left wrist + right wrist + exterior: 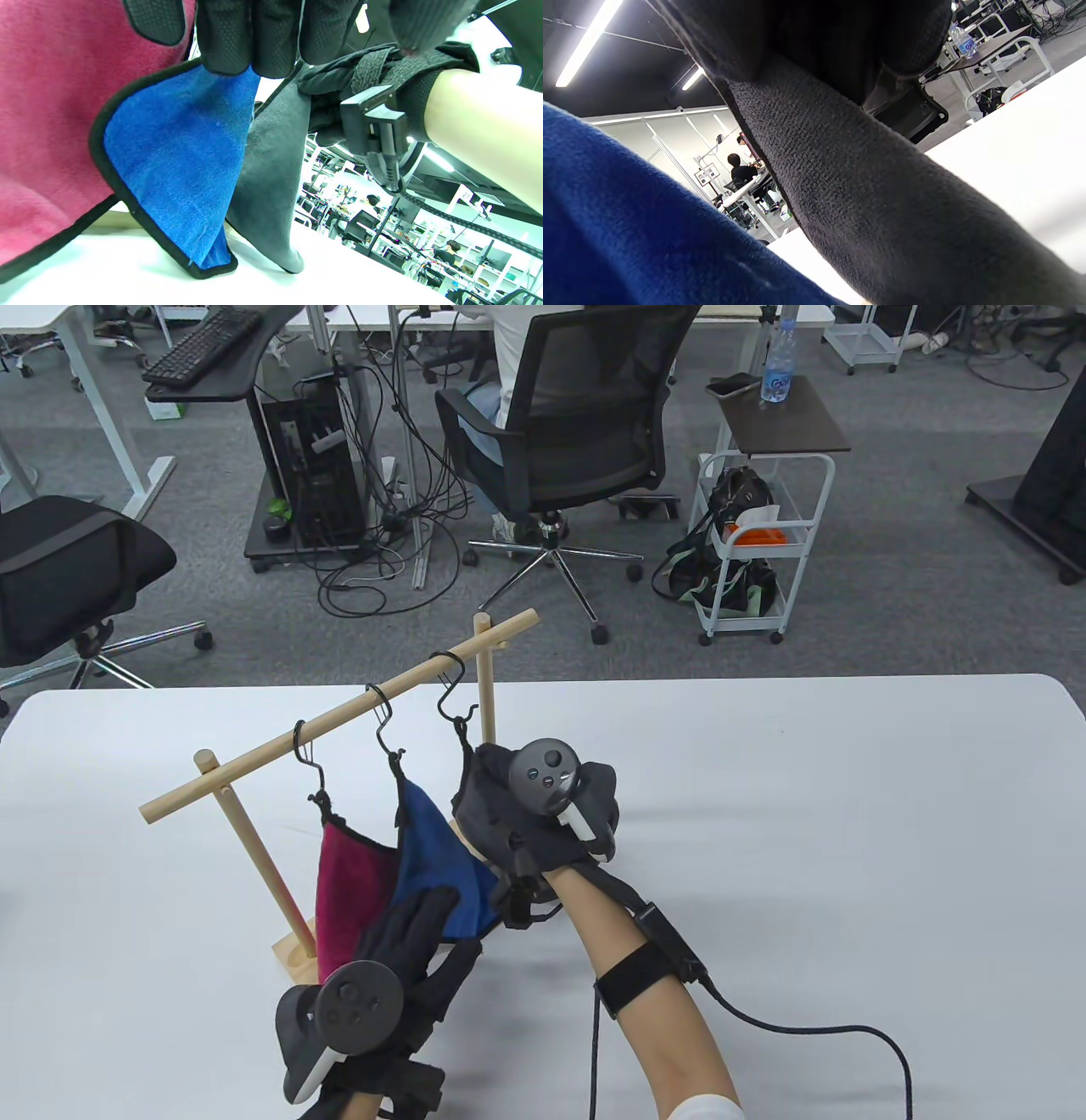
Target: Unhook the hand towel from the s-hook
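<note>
A wooden rack's rail (339,717) carries three black S-hooks. A red towel (352,882), a blue towel (424,848) and a grey towel (468,802) hang from them. My right hand (517,819) grips the grey towel just under the right S-hook (450,687); the towel's loop is still on that hook. In the right wrist view the grey towel (882,203) runs down from my fingers (840,38). My left hand (416,925) lies with fingers stretched out against the blue towel's lower part; its fingertips (246,38) touch the blue towel (178,161).
The rack stands on the white table (806,831) on a wooden base (293,954). A cable (806,1031) trails from my right wrist across the table. Office chairs (577,432) and a cart (755,551) stand beyond the far edge.
</note>
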Demonstrator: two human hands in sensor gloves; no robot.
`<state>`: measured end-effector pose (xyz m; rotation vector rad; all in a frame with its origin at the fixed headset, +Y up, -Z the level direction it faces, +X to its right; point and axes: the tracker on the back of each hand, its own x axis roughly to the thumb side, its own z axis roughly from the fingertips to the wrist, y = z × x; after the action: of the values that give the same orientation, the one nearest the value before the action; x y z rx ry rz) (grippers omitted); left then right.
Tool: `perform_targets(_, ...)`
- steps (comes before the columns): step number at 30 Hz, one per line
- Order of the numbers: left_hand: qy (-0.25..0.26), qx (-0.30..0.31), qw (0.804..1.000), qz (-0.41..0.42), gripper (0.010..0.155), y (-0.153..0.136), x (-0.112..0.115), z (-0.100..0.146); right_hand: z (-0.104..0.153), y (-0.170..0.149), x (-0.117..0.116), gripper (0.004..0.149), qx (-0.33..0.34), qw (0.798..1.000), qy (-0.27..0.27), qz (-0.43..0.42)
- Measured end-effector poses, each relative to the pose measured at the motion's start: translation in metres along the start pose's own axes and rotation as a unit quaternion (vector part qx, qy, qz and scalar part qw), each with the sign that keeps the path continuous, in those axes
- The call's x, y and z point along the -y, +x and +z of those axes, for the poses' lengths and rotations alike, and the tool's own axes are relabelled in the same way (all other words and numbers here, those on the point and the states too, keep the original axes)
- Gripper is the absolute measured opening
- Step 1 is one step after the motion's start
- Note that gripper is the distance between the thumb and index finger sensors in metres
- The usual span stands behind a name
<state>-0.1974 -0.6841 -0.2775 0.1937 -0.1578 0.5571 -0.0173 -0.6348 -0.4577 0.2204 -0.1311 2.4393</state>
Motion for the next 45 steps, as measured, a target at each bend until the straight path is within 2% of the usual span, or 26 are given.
perform_targets(6,0.003,-0.001,1.0,-0.001,0.066,0.0,0.0,0.001,0.004,-0.001,0.01,0.039,0.004,1.0,-0.019,0.002)
perform_targets(16,0.012,-0.003,1.0,-0.001,0.065,-0.001,-0.001,0.001,0.013,-0.001,0.048,0.039,0.01,0.998,-0.058,-0.003)
perform_targets(24,0.012,-0.002,1.0,-0.001,0.065,-0.001,-0.001,0.001,0.017,-0.018,0.069,0.039,-0.007,0.996,-0.084,0.018)
perform_targets(35,0.014,-0.005,1.0,-0.002,0.065,-0.002,-0.002,0.001,0.014,-0.069,0.061,0.038,-0.06,0.99,-0.089,0.086)
perform_targets(45,0.013,-0.004,1.0,-0.005,0.065,-0.002,-0.002,0.001,0.02,-0.124,0.039,0.037,-0.115,0.972,-0.065,0.195)
